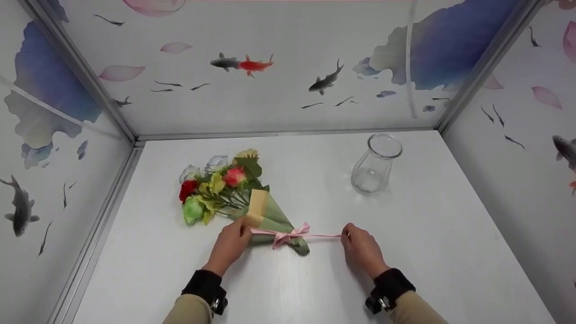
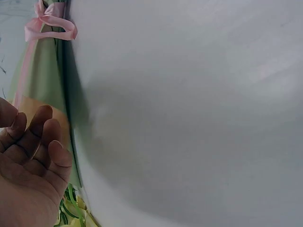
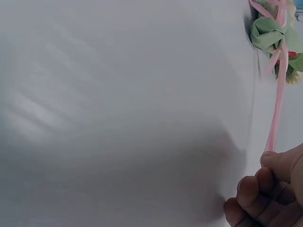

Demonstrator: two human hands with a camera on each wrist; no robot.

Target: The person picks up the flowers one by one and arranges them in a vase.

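Observation:
A bouquet of flowers [image 1: 216,186] in green and tan wrapping paper [image 1: 272,211] lies on its side, blooms toward the back left. Around the narrow end of the wrap runs a pink ribbon [image 1: 288,236] tied in a bow. My left hand [image 1: 231,243] pinches one ribbon end between thumb and forefinger, beside the wrap; its other fingers are loosely bent in the left wrist view. The other end is pinched by my right hand [image 1: 363,249], out to the right of the bouquet. Between the hands the ribbon [image 3: 278,104] stretches nearly straight.
A clear glass vase [image 1: 373,168] stands upright at the back right of the white table [image 1: 427,234]. Printed panels with fish and petals wall the table at the back [image 1: 288,103] and on both sides. Dark straps with small cameras circle both wrists.

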